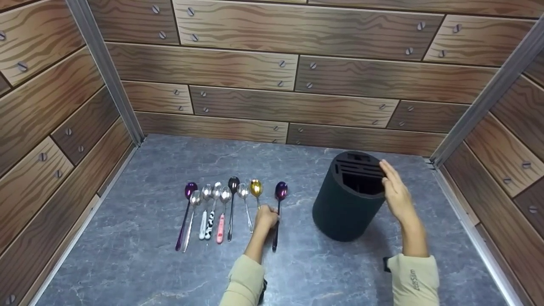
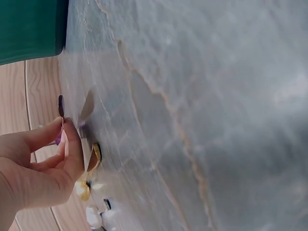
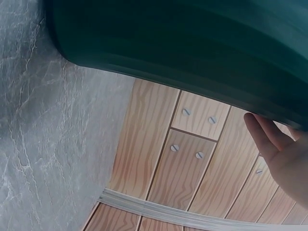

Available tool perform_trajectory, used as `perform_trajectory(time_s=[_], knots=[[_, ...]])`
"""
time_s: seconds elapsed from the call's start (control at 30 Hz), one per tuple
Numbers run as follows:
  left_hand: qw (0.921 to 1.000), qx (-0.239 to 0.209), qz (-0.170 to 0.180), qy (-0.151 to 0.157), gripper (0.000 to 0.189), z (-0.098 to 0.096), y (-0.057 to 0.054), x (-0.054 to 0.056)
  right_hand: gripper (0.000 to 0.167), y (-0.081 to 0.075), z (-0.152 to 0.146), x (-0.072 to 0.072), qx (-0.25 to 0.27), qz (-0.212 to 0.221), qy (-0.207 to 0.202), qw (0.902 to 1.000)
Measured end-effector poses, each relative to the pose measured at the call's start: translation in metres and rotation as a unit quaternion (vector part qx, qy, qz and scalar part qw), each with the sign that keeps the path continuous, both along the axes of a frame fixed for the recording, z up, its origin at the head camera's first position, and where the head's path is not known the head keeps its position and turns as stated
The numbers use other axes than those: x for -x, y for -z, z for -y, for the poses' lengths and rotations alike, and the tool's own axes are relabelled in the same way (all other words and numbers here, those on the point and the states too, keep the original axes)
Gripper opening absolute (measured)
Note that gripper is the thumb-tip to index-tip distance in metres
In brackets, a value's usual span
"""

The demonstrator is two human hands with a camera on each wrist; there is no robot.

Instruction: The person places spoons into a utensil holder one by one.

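My left hand (image 1: 265,217) pinches the handle of a purple spoon (image 1: 281,191) between thumb and fingertips. In the left wrist view the same left hand (image 2: 45,166) holds that spoon a little off the tabletop, and a gold spoon (image 2: 94,159) lies just below it. With fairly straight fingers, my right hand (image 1: 397,195) touches the right rim of a dark green knife block (image 1: 346,212) with a slotted black top. The right wrist view has the right hand (image 3: 284,154) against the block's green side (image 3: 183,53).
Left of my left hand, several spoons lie in a row: another purple spoon (image 1: 191,189), a black spoon (image 1: 233,185), silver ones and a pink-handled spoon (image 1: 220,228). Wood-patterned panels (image 1: 238,68) enclose the grey marbled tabletop (image 1: 161,280) at the back and both sides.
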State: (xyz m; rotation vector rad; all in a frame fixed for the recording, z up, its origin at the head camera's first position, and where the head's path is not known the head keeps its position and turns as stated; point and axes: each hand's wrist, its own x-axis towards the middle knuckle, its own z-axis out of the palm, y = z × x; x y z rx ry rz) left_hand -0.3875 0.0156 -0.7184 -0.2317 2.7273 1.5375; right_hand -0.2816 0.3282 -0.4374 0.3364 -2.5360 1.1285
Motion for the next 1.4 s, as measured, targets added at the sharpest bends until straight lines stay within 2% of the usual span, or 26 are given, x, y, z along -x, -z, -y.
perform_trajectory(time_s=[0.07, 0.17, 0.27, 0.37, 0.47, 0.53, 0.6, 0.67, 0.7, 0.73, 0.77, 0.83, 0.87, 0.9, 1.0, 1.07, 1.1, 1.2, 1.4], knots=[[0.9998, -0.005, -0.018, -0.001, 0.005, -0.001, -0.004, -0.003, 0.042, 0.000, 0.000, 0.000, -0.004, 0.000, 0.001, 1.0000], [0.9994, -0.030, -0.014, -0.005, 0.006, -0.003, -0.003, -0.001, 0.042, 0.000, 0.000, 0.000, -0.005, 0.001, 0.003, 1.0000], [0.9986, -0.030, -0.036, -0.023, 0.011, -0.007, 0.000, 0.003, 0.042, 0.000, 0.000, 0.000, -0.003, 0.003, 0.003, 1.0000], [0.9980, -0.054, -0.027, -0.020, 0.011, -0.009, -0.012, -0.002, 0.042, -0.001, 0.000, 0.000, 0.002, 0.004, 0.003, 1.0000], [0.9952, -0.094, -0.021, -0.019, 0.010, -0.012, -0.019, -0.003, 0.042, -0.001, 0.000, 0.000, 0.002, 0.000, 0.005, 1.0000], [0.9929, -0.118, -0.014, -0.003, 0.011, -0.012, -0.024, -0.004, 0.042, -0.001, 0.000, 0.000, 0.001, -0.004, 0.005, 1.0000], [0.9883, -0.144, -0.048, 0.014, 0.013, -0.012, -0.025, -0.003, 0.041, -0.001, 0.000, 0.000, 0.001, -0.006, 0.006, 1.0000], [0.9861, -0.152, -0.061, 0.028, 0.015, -0.011, -0.033, -0.005, 0.041, -0.001, 0.001, 0.000, 0.002, -0.005, 0.006, 1.0000], [0.9822, -0.166, -0.081, 0.032, 0.018, -0.012, -0.030, -0.003, 0.041, -0.001, 0.001, -0.001, 0.003, -0.004, 0.006, 1.0000], [0.9817, -0.168, -0.084, 0.031, 0.018, -0.014, -0.030, -0.002, 0.042, -0.001, 0.001, -0.001, 0.003, -0.002, 0.006, 1.0000], [0.9786, -0.180, -0.095, 0.032, 0.021, -0.015, -0.025, 0.002, 0.042, -0.001, 0.001, -0.001, 0.004, 0.000, 0.006, 1.0000], [0.9758, -0.200, -0.082, 0.032, 0.023, -0.018, -0.012, 0.014, 0.042, -0.001, 0.001, -0.001, 0.007, 0.005, 0.004, 1.0000], [0.9729, -0.214, -0.080, 0.036, 0.024, -0.019, 0.004, 0.025, 0.042, -0.001, 0.001, -0.001, 0.008, 0.005, 0.003, 1.0000], [0.9716, -0.221, -0.078, 0.035, 0.026, -0.021, 0.015, 0.033, 0.042, -0.001, 0.001, 0.000, 0.009, 0.005, 0.002, 0.9999], [0.9692, -0.237, -0.056, 0.038, 0.029, -0.022, 0.036, 0.052, 0.043, 0.000, 0.001, 0.000, 0.011, 0.004, 0.000, 0.9999], [0.9696, -0.236, -0.052, 0.039, 0.030, -0.023, 0.042, 0.059, 0.043, 0.000, 0.001, 0.001, 0.013, 0.002, -0.001, 0.9999], [0.9705, -0.233, -0.048, 0.038, 0.030, -0.023, 0.038, 0.058, 0.043, 0.000, 0.001, 0.001, 0.013, 0.002, 0.000, 0.9999], [0.9687, -0.239, -0.053, 0.041, 0.031, -0.025, 0.046, 0.065, 0.043, 0.000, 0.001, 0.000, 0.014, 0.002, 0.002, 0.9999], [0.9667, -0.244, -0.061, 0.044, 0.032, -0.026, 0.054, 0.072, 0.042, 0.001, 0.001, 0.001, 0.012, -0.007, 0.004, 0.9999]])
